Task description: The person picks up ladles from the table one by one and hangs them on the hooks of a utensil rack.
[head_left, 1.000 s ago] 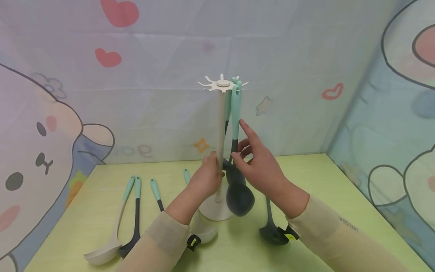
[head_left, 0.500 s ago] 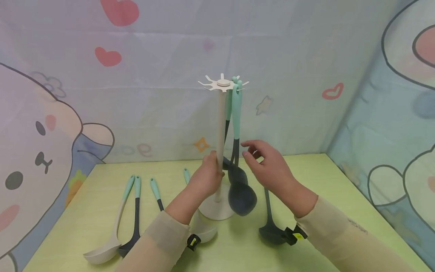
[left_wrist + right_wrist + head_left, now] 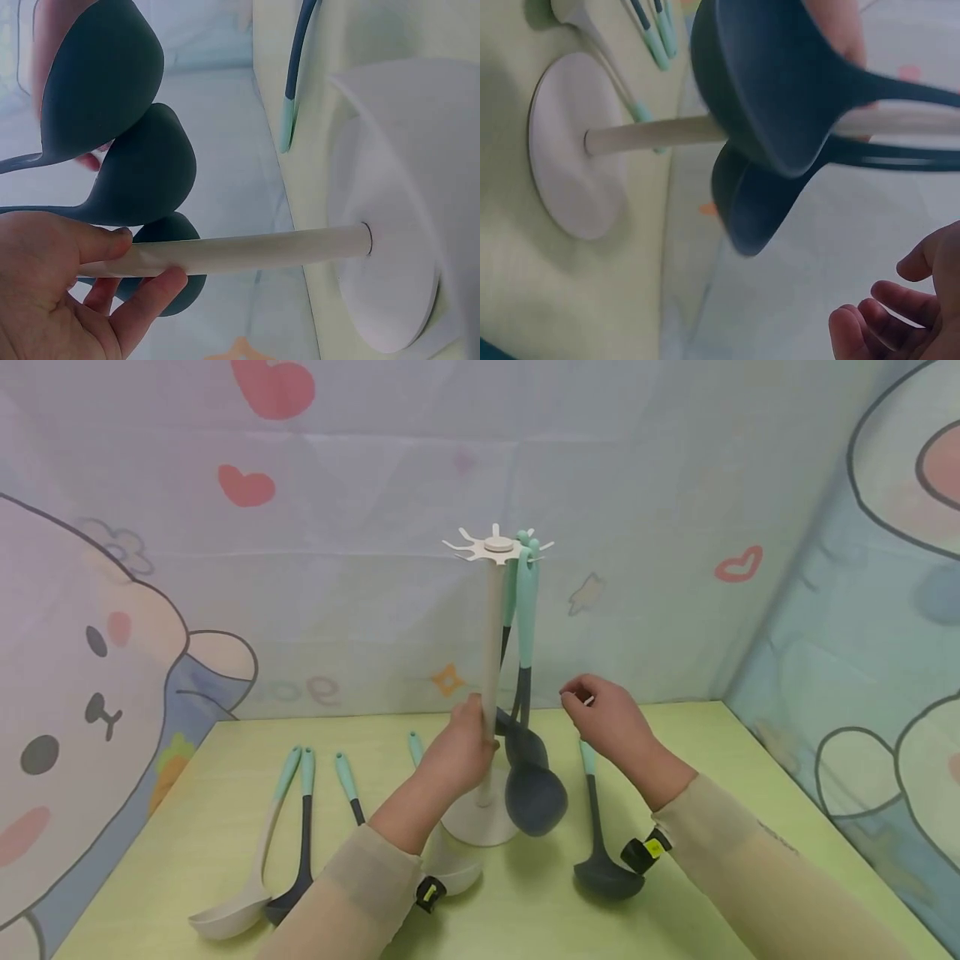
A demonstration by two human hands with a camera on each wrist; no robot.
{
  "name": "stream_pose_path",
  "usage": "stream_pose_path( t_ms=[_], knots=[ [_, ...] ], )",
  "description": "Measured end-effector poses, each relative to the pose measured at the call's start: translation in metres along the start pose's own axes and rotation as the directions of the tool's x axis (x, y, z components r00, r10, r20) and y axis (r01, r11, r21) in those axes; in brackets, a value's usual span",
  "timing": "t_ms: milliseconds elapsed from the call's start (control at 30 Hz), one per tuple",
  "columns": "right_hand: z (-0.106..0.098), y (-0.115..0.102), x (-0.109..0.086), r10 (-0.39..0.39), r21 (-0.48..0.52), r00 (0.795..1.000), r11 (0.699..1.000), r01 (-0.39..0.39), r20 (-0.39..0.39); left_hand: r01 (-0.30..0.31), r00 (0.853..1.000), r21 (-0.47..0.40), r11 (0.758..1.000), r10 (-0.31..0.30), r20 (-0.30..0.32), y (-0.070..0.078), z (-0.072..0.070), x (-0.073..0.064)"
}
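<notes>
My left hand [image 3: 459,747] grips the pole [image 3: 491,635] of a white upright utensil stand, thumb and fingers around it in the left wrist view. Dark ladles [image 3: 536,800] with mint handles hang from the right side of the stand's hooked top [image 3: 497,545]; three dark bowls [image 3: 105,82] show in the left wrist view. Right of them, apart from the ladles, my right hand [image 3: 609,710] hovers with loosely bent fingers and holds nothing. Below it a dark ladle [image 3: 607,878] lies on the table, its handle end partly hidden by that hand.
On the left of the yellow-green table [image 3: 172,868] lie a white ladle [image 3: 232,917], a dark ladle [image 3: 306,835] and another mint-handled utensil [image 3: 347,781]. A white ladle [image 3: 457,872] lies partly behind my left arm. A printed cloth [image 3: 360,610] stands behind.
My right hand has left the hanging ladle's handle and moved down and to the right. The hanging ladles have shifted slightly right. My left hand stays on the pole.
</notes>
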State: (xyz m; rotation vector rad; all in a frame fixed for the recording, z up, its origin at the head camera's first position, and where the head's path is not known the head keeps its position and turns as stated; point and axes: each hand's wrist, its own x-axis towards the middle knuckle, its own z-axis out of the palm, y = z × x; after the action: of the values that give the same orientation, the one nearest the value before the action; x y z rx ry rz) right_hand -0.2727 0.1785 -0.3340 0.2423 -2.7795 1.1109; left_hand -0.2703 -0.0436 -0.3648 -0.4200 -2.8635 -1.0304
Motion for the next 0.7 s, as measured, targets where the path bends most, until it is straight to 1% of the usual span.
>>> stream_pose_path(
  t_ms=[167,333,400,467,567,700],
  knots=[
    [0.004,0.023,0.014,0.096,0.041,0.993,0.994,-0.099,0.067,0.008,1.000,0.002,1.000,-0.008,0.003,0.002,-0.002,-0.001],
    [0.011,0.045,0.028,0.175,0.108,0.976,0.976,-0.190,0.133,0.014,1.000,0.010,1.000,-0.014,0.009,0.003,-0.002,-0.001],
    [0.014,0.053,0.032,0.204,0.110,0.967,0.969,-0.222,0.152,0.014,1.000,0.022,1.000,-0.014,0.009,0.003,-0.003,-0.002],
    [0.017,0.060,0.035,0.231,0.084,0.957,0.965,-0.248,0.173,0.014,1.000,0.030,0.999,-0.014,0.010,0.003,-0.003,-0.002],
    [0.023,0.071,0.038,0.268,0.044,0.936,0.958,-0.285,0.227,0.011,1.000,0.038,0.999,-0.011,0.008,0.003,-0.003,-0.002],
    [0.028,0.084,0.043,0.318,0.002,0.896,0.942,-0.335,0.309,0.002,1.000,0.049,0.999,-0.002,0.009,0.003,-0.003,-0.002]
  ],
)
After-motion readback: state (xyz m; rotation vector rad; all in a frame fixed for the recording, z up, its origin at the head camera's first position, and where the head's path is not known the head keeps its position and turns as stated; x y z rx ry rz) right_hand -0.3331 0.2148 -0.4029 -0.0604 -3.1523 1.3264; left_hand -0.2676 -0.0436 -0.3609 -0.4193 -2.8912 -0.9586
